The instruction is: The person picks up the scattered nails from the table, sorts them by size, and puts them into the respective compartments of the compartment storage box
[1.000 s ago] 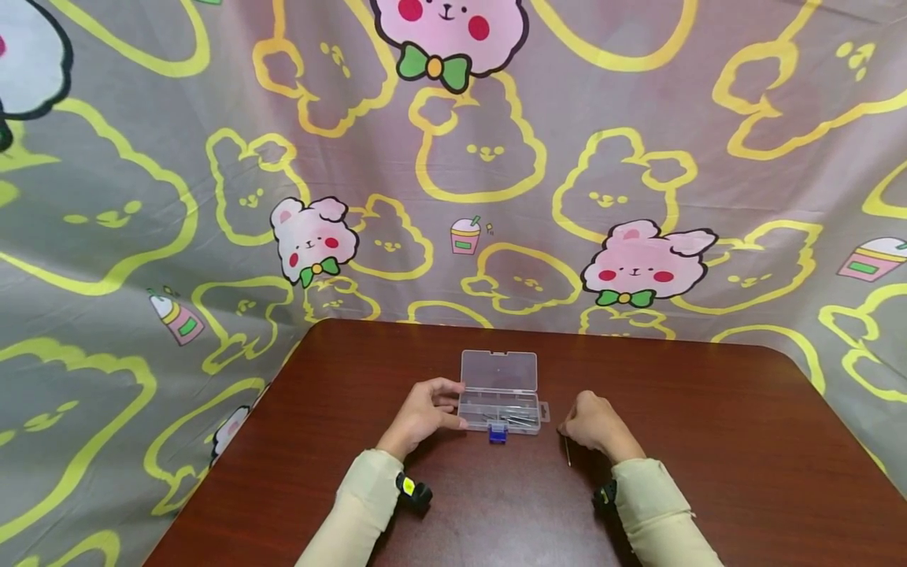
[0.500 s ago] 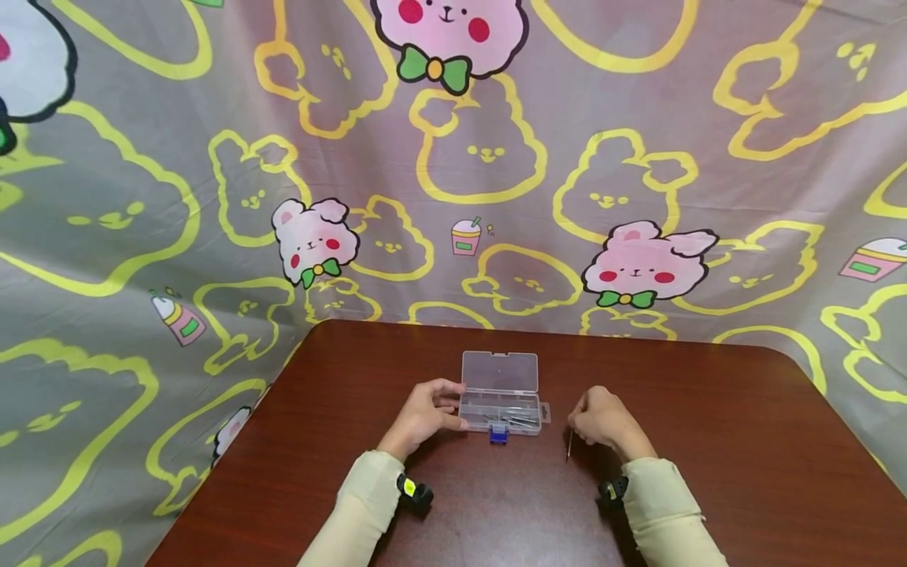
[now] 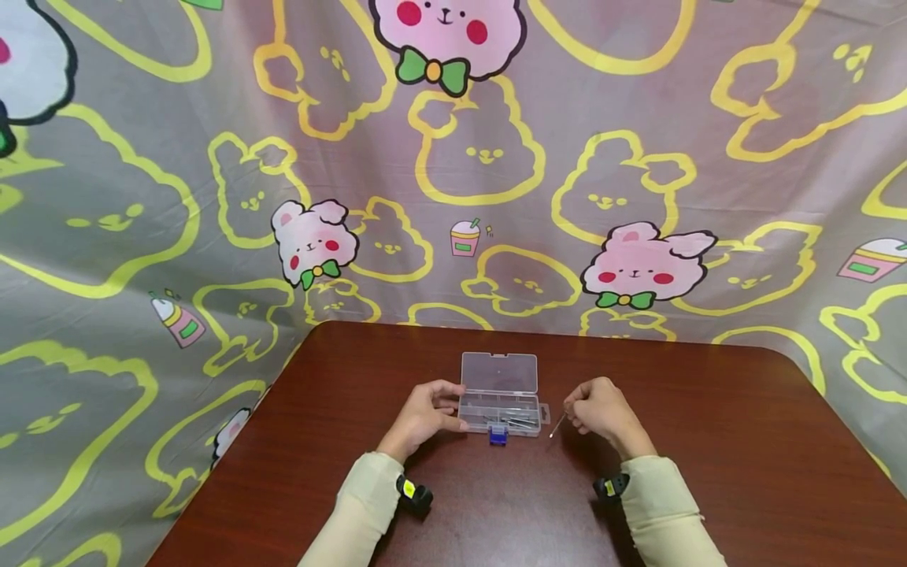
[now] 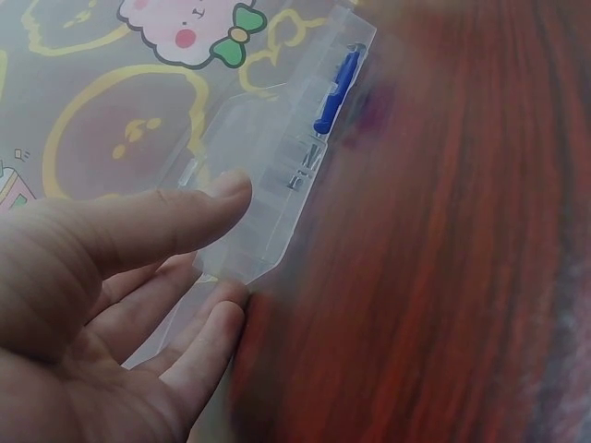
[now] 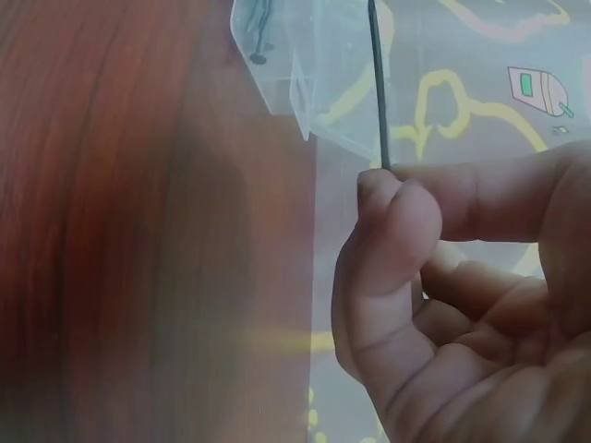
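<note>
A clear plastic compartment box [image 3: 471,421] lies on the table with its lid [image 3: 499,372] raised and its blue latch [image 3: 498,435] at the front. Several thin metal nails [image 3: 520,420] lie in its front compartments. My left hand [image 3: 423,417] holds the left end of the box, thumb at the front corner, fingers behind. In the right wrist view, my right hand [image 5: 416,268] pinches one thin dark nail [image 5: 379,92] between thumb and index finger. In the head view that nail slants down and left from the fingertips, close to the box's right end.
The dark red-brown wooden table [image 3: 397,354] reaches to a grey cloth [image 3: 496,181] printed with yellow outlines and cartoon animals. A hanging tab [image 3: 544,413] sticks out of the box's right end. Each wrist wears a small black camera [image 3: 414,494].
My right hand has lifted and moved slightly right and back, and the nail in its fingers has swung so its lower end points left toward the box. My left hand and the box stay put.
</note>
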The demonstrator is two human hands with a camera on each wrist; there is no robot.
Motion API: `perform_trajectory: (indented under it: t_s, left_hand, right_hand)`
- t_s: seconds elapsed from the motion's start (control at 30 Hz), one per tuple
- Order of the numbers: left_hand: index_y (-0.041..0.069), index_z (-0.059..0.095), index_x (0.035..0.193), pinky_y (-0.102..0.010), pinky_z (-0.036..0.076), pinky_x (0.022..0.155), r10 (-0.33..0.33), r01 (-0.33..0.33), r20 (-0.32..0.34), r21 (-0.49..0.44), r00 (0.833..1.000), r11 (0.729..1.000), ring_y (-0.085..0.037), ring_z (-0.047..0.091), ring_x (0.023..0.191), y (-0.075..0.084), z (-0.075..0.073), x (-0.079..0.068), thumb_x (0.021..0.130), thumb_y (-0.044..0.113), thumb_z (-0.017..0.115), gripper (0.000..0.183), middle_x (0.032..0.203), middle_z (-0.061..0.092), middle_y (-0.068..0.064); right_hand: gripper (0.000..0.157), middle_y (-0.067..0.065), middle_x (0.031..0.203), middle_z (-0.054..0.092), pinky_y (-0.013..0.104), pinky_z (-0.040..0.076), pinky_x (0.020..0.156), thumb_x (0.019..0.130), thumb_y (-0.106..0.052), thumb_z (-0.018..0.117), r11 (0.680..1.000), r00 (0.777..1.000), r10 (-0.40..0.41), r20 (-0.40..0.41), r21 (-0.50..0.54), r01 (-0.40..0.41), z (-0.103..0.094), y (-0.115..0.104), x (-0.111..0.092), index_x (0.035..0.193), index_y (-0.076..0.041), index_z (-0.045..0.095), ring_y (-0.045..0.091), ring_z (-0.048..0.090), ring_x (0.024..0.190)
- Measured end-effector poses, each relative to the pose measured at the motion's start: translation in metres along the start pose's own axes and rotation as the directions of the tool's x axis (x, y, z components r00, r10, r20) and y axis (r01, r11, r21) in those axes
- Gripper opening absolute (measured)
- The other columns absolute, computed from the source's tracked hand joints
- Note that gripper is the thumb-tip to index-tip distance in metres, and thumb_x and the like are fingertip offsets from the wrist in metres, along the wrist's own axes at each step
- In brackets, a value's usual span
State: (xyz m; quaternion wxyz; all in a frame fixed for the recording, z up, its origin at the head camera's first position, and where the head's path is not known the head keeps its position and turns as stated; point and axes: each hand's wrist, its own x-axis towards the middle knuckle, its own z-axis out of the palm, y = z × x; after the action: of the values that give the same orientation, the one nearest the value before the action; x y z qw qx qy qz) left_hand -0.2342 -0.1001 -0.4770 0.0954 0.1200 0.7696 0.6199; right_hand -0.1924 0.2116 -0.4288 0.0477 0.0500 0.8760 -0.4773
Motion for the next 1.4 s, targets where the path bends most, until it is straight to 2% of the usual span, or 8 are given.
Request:
perform_trajectory:
  t_s: [0.3,0.5,0.6,0.9,1.07,1.23,1.4]
  left_hand:
    - [-0.001,0.068,0.119,-0.039,0.057,0.084,0.002,-0.002,0.001,-0.009,1.0,1.0,-0.034,0.064,0.106,0.0,0.0,0.0,0.067,-0.008,0.089,0.056,0.127,0.065,-0.015]
    - [-0.003,0.068,0.118,-0.042,0.055,0.09,0.015,-0.015,0.003,-0.004,1.0,1.0,-0.034,0.064,0.105,0.0,0.0,0.0,0.067,-0.01,0.088,0.056,0.126,0.065,-0.016]
    - [-0.003,0.067,0.118,-0.041,0.055,0.089,0.013,-0.013,0.001,-0.001,1.0,1.0,-0.034,0.064,0.106,0.0,0.0,-0.001,0.067,-0.01,0.088,0.056,0.126,0.065,-0.016]
    - [-0.001,0.067,0.12,-0.038,0.057,0.084,-0.001,0.001,0.002,-0.014,1.0,1.0,-0.035,0.064,0.107,0.002,0.0,-0.002,0.068,-0.01,0.088,0.056,0.127,0.064,-0.016]
    - [-0.002,0.067,0.12,-0.039,0.057,0.084,-0.004,0.004,0.003,-0.015,1.0,1.0,-0.036,0.063,0.108,0.002,0.001,-0.003,0.068,-0.01,0.087,0.057,0.127,0.064,-0.017]
    - [-0.002,0.067,0.12,-0.039,0.057,0.085,-0.003,0.003,0.008,-0.019,1.0,1.0,-0.035,0.064,0.107,0.001,0.001,-0.002,0.068,-0.01,0.087,0.056,0.126,0.064,-0.017]
    - [-0.002,0.067,0.119,-0.04,0.056,0.086,0.004,-0.004,0.002,-0.008,1.0,1.0,-0.035,0.064,0.107,0.001,0.0,-0.002,0.067,-0.01,0.088,0.057,0.126,0.065,-0.017]
  right_hand:
    - [0.011,0.015,0.077,0.067,0.034,0.059,0.058,0.09,0.002,0.064,0.98,1.0,0.011,0.025,0.197,-0.016,0.004,-0.005,0.004,0.089,0.012,0.07,0.021,0.063,0.062]
    - [0.02,0.018,0.076,0.068,0.033,0.059,0.058,0.09,0.002,0.064,0.932,0.997,0.014,0.076,0.36,-0.04,0.008,-0.01,0.006,0.098,0.02,0.066,0.02,0.064,0.06]
    - [0.021,0.018,0.076,0.068,0.032,0.059,0.058,0.09,0.003,0.065,0.913,0.996,0.028,0.087,0.403,-0.061,0.011,-0.012,0.007,0.099,0.022,0.064,0.019,0.063,0.06]
    - [0.016,0.021,0.081,0.069,0.034,0.06,0.06,0.09,0.006,0.065,0.93,0.998,0.019,0.056,0.366,-0.038,0.025,-0.014,0.013,0.097,0.02,0.067,0.02,0.065,0.061]
    - [0.015,0.019,0.078,0.069,0.036,0.06,0.06,0.087,0.006,0.066,0.943,1.0,0.007,0.009,0.332,-0.01,0.034,-0.018,0.016,0.095,0.018,0.069,0.02,0.065,0.06]
    - [0.012,0.013,0.072,0.068,0.04,0.06,0.061,0.083,0.006,0.065,0.971,0.999,-0.01,-0.05,0.239,0.021,0.041,-0.024,0.017,0.088,0.014,0.072,0.021,0.066,0.059]
    - [0.015,0.007,0.059,0.064,0.034,0.051,0.048,0.08,0.004,0.063,0.996,0.993,-0.045,-0.105,0.068,0.053,0.05,-0.032,0.019,0.068,0.004,0.073,0.018,0.06,0.052]
